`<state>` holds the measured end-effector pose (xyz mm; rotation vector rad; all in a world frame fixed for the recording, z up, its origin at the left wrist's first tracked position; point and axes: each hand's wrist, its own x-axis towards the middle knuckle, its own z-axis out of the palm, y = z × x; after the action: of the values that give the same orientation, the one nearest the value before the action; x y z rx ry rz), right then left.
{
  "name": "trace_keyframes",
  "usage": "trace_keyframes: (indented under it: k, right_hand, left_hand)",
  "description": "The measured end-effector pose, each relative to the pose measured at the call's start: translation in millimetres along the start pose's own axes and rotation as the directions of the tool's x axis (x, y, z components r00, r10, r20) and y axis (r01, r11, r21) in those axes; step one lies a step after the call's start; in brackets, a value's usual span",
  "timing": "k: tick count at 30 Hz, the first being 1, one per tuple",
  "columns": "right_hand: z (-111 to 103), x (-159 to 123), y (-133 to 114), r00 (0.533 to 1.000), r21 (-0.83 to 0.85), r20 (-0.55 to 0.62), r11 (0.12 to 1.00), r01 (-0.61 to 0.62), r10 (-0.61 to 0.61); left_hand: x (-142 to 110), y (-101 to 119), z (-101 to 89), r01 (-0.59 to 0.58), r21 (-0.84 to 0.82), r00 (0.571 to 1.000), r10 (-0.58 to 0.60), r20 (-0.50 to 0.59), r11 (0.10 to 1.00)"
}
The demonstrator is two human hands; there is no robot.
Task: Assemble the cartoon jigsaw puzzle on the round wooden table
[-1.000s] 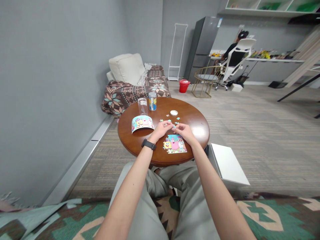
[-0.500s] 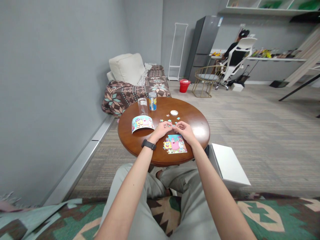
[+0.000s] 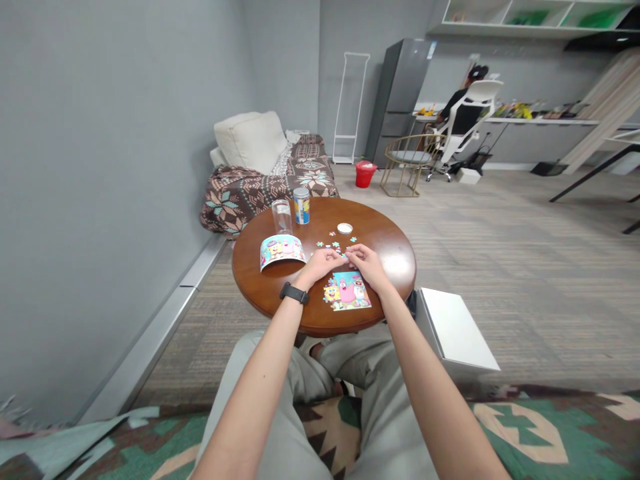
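Note:
Above the partly joined jigsaw puzzle (image 3: 346, 292) with cartoon figures, my left hand (image 3: 324, 261) and my right hand (image 3: 367, 261) meet at the fingertips. A small teal puzzle piece (image 3: 344, 256) shows between them, pinched by both hands; its shape is too small to make out. Loose puzzle pieces (image 3: 321, 244) lie just beyond my fingers, several of them partly hidden by my hands. The joined part has a jagged left edge and straight right and lower edges. To the left stands a curved picture sheet (image 3: 283, 248) with similar cartoon figures.
On the round wooden table (image 3: 260, 300) stand a clear glass (image 3: 282, 217) and a printed tin can (image 3: 301, 208). A round lid (image 3: 345, 228) lies behind the pieces. A white box (image 3: 457, 327) sits right of the table. Farther back, a person (image 3: 455, 103) sits on a chair.
My fingertips stay together over the puzzle, with only slight finger movement. The whole view has shifted a little, so the table appears slightly lower and farther left.

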<state>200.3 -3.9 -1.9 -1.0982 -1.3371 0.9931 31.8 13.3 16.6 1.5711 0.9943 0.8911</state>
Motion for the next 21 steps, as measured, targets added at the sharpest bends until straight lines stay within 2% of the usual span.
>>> trace_keyframes:
  k: [3, 8, 15, 21]
  right_hand:
    - [0, 1, 2, 1.0, -0.004, -0.02, 1.0, 0.001, -0.001]
    - [-1, 3, 6, 1.0, 0.015, -0.003, 1.0, 0.008, -0.008]
    - [-1, 2, 6, 1.0, -0.005, -0.016, 1.0, 0.006, -0.006]
    - [0, 0, 3, 1.0, 0.034, -0.011, 0.999, 0.003, -0.003]
  left_hand:
    - [2, 0, 0.8, -0.015, -0.023, 1.0, 0.015, 0.009, 1.0]
    - [6, -6, 0.1, 0.026, -0.049, 1.0, -0.025, 0.015, 0.998]
    - [5, -12, -3.1, -0.07, -0.007, 0.995, 0.071, 0.065, 0.998]
    - [4, -3, -1.2, 0.026, 0.009, 1.0, -0.026, 0.007, 1.0]
